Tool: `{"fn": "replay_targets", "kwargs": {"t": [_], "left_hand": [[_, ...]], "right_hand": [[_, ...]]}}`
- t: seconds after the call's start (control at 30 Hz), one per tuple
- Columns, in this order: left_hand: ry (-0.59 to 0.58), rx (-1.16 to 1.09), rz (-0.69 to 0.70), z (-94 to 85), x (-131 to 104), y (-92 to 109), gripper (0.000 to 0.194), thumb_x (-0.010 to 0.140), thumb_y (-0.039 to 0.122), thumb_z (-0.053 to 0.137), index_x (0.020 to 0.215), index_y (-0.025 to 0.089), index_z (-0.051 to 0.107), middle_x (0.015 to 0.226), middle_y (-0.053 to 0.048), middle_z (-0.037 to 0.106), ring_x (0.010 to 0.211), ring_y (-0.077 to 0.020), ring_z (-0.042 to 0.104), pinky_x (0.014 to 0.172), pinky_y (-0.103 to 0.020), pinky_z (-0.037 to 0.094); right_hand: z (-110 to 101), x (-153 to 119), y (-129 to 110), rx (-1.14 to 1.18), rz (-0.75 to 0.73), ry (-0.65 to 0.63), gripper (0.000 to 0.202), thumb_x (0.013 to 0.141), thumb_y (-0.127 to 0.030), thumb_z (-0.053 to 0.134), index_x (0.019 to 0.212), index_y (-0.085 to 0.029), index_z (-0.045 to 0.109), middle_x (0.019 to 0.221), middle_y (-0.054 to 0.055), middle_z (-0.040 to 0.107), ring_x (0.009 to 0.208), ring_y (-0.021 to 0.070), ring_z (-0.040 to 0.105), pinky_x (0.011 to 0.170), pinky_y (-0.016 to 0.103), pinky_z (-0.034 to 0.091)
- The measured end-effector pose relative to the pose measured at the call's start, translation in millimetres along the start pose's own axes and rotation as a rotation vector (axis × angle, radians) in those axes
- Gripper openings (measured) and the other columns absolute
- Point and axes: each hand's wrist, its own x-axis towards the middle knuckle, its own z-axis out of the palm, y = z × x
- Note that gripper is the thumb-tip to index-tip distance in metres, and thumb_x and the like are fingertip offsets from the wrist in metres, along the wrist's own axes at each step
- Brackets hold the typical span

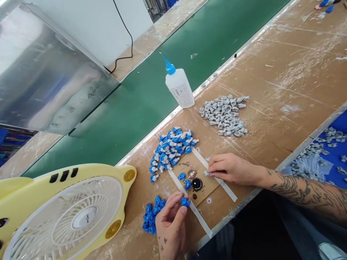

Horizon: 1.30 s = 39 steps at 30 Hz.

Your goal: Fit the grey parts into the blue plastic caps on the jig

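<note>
My left hand (pixel 173 220) pinches a small blue plastic part (pixel 185 202) between thumb and fingers, near the front of the table. Just right of the taped cardboard sheet (pixel 207 189), my right hand (pixel 227 168) pinches a small pale grey part (pixel 207 173) at its fingertips. Between the hands, a round cap of dark liquid (pixel 197 184) sits on the sheet, with a small clear blob (pixel 192 174) behind it. Two loose blue parts (pixel 187 185) lie left of the cap. A pile of plain blue parts (pixel 152 215) is beside my left hand.
Behind the sheet lies a heap of joined blue-and-grey parts (pixel 170 148). Grey parts (pixel 226 115) are heaped farther right. A white squeeze bottle (pixel 180 88) stands by the green belt (pixel 135 112). A yellow fan (pixel 67 216) occupies the left; a blue bin (pixel 336 151) is at right.
</note>
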Motion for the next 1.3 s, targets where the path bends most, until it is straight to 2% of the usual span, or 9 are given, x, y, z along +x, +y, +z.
{"fn": "replay_targets", "kwargs": {"t": [0.2, 0.4, 0.57, 0.73, 0.87, 0.97, 1.07, 1.17, 1.3], "left_hand": [[-0.181, 0.475, 0.185, 8.0, -1.7, 0.8, 0.023, 0.081, 0.036, 0.074, 0.100, 0.026, 0.081, 0.101, -0.009, 0.075, 0.096, -0.0237, 0.071, 0.086, -0.034, 0.058], [-0.091, 0.742, 0.422, 22.7, -2.0, 2.4, 0.018, 0.087, 0.031, 0.064, 0.092, 0.025, 0.080, 0.099, -0.009, 0.076, 0.092, -0.0240, 0.071, 0.084, -0.035, 0.057], [-0.047, 0.863, 0.473, 28.5, -2.8, 0.0, 0.018, 0.085, 0.031, 0.068, 0.098, 0.026, 0.079, 0.093, -0.007, 0.078, 0.075, -0.0217, 0.073, 0.075, -0.033, 0.059], [-0.041, 0.919, 0.537, 35.8, -3.7, -1.0, 0.018, 0.088, 0.030, 0.063, 0.093, 0.028, 0.080, 0.096, -0.007, 0.078, 0.085, -0.0228, 0.074, 0.077, -0.033, 0.059], [-0.015, 0.800, 0.438, 32.5, -1.9, 1.1, 0.016, 0.083, 0.033, 0.070, 0.093, 0.027, 0.081, 0.096, -0.007, 0.078, 0.079, -0.0223, 0.074, 0.077, -0.034, 0.059], [0.018, 0.551, 0.207, 28.7, 0.0, 2.0, 0.030, 0.072, 0.042, 0.080, 0.093, 0.022, 0.081, 0.089, -0.008, 0.079, 0.074, -0.0223, 0.074, 0.070, -0.033, 0.061], [0.130, 0.275, 0.042, 33.8, 0.8, -0.6, 0.042, 0.059, 0.048, 0.089, 0.087, 0.017, 0.081, 0.080, -0.009, 0.078, 0.069, -0.0226, 0.074, 0.064, -0.031, 0.061], [0.216, 0.086, 0.037, 46.9, 0.3, -4.4, 0.043, 0.051, 0.048, 0.092, 0.079, 0.017, 0.079, 0.074, -0.008, 0.078, 0.065, -0.0204, 0.073, 0.062, -0.029, 0.060], [0.194, -0.016, 0.025, 58.3, -0.6, -4.4, 0.042, 0.049, 0.047, 0.093, 0.075, 0.018, 0.080, 0.072, -0.008, 0.077, 0.064, -0.0201, 0.073, 0.063, -0.029, 0.060]], "right_hand": [[0.2, 0.4, 3.9, -0.016, -0.044, 0.014, 0.017, 0.096, -0.014, 0.059, 0.095, -0.013, 0.075, 0.088, 0.008, 0.072, 0.078, 0.0147, 0.067, 0.074, 0.024, 0.054], [1.4, 0.1, 5.8, 0.005, -0.059, 0.040, 0.015, 0.096, -0.013, 0.059, 0.095, -0.013, 0.075, 0.088, 0.007, 0.072, 0.078, 0.0143, 0.067, 0.075, 0.023, 0.055], [1.1, 0.2, 4.7, 0.014, -0.064, 0.051, 0.014, 0.095, -0.011, 0.060, 0.094, -0.013, 0.074, 0.088, 0.007, 0.072, 0.078, 0.0145, 0.067, 0.075, 0.023, 0.054], [1.2, 0.3, 4.8, 0.022, -0.056, 0.049, 0.015, 0.095, -0.012, 0.060, 0.093, -0.013, 0.075, 0.088, 0.007, 0.072, 0.078, 0.0144, 0.067, 0.074, 0.023, 0.054], [-1.0, 0.7, -0.2, 0.064, -0.040, 0.078, 0.017, 0.096, -0.015, 0.060, 0.093, -0.014, 0.076, 0.087, 0.007, 0.074, 0.078, 0.0145, 0.069, 0.074, 0.023, 0.055], [-0.7, 2.6, -9.5, 0.200, 0.015, 0.166, 0.018, 0.097, -0.022, 0.062, 0.093, -0.014, 0.078, 0.087, 0.007, 0.076, 0.077, 0.0140, 0.070, 0.073, 0.022, 0.056], [5.8, 5.7, -20.1, 0.337, 0.085, 0.244, 0.021, 0.096, -0.030, 0.065, 0.091, -0.016, 0.080, 0.084, 0.007, 0.078, 0.073, 0.0138, 0.071, 0.071, 0.022, 0.057], [17.2, 8.1, -28.6, 0.366, 0.083, 0.280, 0.024, 0.096, -0.034, 0.065, 0.088, -0.017, 0.080, 0.084, 0.007, 0.078, 0.073, 0.0141, 0.072, 0.072, 0.023, 0.058], [28.4, 9.9, -34.5, 0.316, 0.022, 0.311, 0.025, 0.098, -0.032, 0.062, 0.091, -0.017, 0.080, 0.085, 0.007, 0.078, 0.073, 0.0131, 0.072, 0.071, 0.020, 0.058]]}}
